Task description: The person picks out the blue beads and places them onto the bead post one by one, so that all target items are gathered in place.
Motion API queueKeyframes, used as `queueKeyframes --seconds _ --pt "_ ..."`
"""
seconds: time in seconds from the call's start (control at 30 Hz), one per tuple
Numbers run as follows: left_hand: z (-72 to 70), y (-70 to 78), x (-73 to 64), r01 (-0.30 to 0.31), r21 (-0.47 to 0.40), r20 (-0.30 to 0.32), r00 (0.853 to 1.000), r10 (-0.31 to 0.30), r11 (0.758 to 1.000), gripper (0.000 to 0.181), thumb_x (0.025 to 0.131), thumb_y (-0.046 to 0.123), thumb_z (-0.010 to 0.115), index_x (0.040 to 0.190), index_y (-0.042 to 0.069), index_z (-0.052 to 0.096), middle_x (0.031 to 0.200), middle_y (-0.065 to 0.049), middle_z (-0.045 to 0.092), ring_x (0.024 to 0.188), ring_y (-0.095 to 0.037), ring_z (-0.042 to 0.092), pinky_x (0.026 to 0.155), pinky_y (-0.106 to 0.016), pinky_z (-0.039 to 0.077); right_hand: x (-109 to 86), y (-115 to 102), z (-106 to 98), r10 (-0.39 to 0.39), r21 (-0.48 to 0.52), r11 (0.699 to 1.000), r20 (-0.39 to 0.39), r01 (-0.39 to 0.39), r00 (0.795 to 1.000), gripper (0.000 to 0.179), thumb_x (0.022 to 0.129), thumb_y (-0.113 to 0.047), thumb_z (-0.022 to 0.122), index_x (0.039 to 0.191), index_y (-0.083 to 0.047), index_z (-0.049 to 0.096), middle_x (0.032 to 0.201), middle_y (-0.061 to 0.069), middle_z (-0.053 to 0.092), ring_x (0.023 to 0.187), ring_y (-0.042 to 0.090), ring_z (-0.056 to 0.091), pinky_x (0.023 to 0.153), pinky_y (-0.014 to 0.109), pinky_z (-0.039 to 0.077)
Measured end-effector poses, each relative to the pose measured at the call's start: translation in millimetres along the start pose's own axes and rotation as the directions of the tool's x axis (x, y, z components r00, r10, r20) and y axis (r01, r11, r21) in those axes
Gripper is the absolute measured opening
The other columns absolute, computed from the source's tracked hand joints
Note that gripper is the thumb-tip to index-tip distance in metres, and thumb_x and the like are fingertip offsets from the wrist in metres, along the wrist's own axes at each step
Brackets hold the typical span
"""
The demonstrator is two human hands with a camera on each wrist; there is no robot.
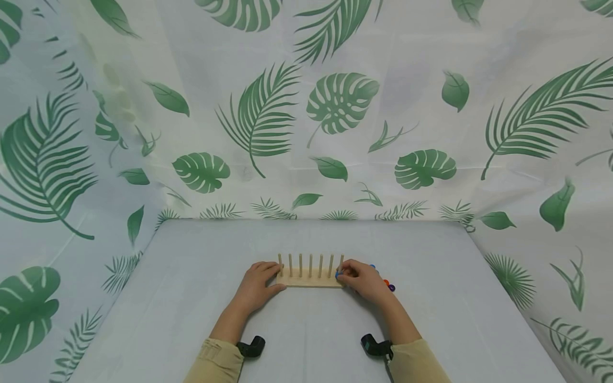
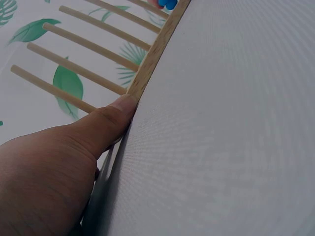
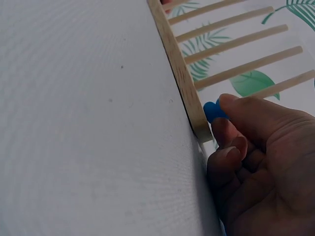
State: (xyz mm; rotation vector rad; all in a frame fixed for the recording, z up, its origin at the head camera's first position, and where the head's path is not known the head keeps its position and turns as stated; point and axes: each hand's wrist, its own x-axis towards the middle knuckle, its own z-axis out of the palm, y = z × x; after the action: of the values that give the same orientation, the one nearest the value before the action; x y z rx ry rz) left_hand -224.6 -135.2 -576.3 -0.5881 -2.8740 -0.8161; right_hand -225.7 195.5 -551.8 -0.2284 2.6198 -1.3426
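Note:
A wooden peg board (image 1: 311, 283) with a row of several upright pegs lies on the table. At its left end, my left hand (image 1: 258, 284) grips the board, the thumb (image 2: 110, 118) against its front edge. My right hand (image 1: 365, 279) is at the other end, pinching a lobed blue bead (image 3: 214, 112) between thumb and fingers. That bead is low by the rightmost peg, close to the base; the fingers hide whether the peg passes through it. The other pegs are bare.
Just beyond my right hand lie loose beads: a blue one (image 1: 373, 266), a red-orange one (image 1: 386, 282) and a dark purple one (image 1: 392, 288), partly hidden by the hand. A leaf-printed curtain (image 1: 335, 175) stands behind the pale table (image 1: 306, 330) and along its sides.

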Motion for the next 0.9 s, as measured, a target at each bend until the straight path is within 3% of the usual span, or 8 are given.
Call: queueKeyframes --seconds 0.27,0.43,0.77,0.9 --pt "-0.1 -1.0 0.1 -0.005 -0.001 0.006 1.0 0.005 1.0 0.059 0.089 0.043 0.072 0.138 0.014 0.059 0.138 -0.003 0.059 0.135 -0.03 0.047 0.114 -0.05 0.039 -0.8 -2.3 -7.6 0.003 0.035 0.999 -0.051 -0.001 0.999 0.022 0.096 -0.032 0.066 0.112 -0.018 0.066 0.08 0.006 0.062 0.058 0.017 0.053 0.051 0.03 0.048" --pt "-1.0 -1.6 0.2 -0.017 0.012 0.006 1.0 0.017 1.0 0.059 0.089 0.044 0.071 0.138 0.014 0.059 0.138 -0.004 0.059 0.134 -0.031 0.048 0.113 -0.05 0.04 0.3 -1.0 -19.0 0.017 0.086 0.996 -0.1 -0.008 0.995 0.024 0.099 -0.031 0.061 0.116 -0.015 0.067 0.087 0.012 0.063 0.059 0.018 0.053 0.051 0.031 0.049" --pt "-3.4 0.7 -0.4 -0.009 0.001 0.009 1.0 0.009 1.0 0.059 0.089 0.043 0.072 0.138 0.013 0.059 0.138 -0.004 0.059 0.134 -0.031 0.048 0.113 -0.049 0.04 1.4 10.5 -29.4 0.115 0.2 0.976 -0.14 -0.086 0.983 0.027 0.101 -0.033 0.058 0.115 -0.013 0.068 0.086 0.012 0.062 0.059 0.017 0.051 0.049 0.029 0.048" --pt "-2.5 0.6 -0.4 -0.012 -0.002 0.007 1.0 0.012 1.0 0.059 0.089 0.042 0.072 0.138 0.013 0.059 0.138 -0.004 0.059 0.134 -0.031 0.048 0.113 -0.05 0.04 -0.4 13.2 -36.7 0.096 0.225 0.973 -0.159 -0.059 0.983 0.032 0.101 -0.037 0.057 0.116 -0.012 0.067 0.09 0.014 0.063 0.063 0.018 0.053 0.052 0.03 0.051"
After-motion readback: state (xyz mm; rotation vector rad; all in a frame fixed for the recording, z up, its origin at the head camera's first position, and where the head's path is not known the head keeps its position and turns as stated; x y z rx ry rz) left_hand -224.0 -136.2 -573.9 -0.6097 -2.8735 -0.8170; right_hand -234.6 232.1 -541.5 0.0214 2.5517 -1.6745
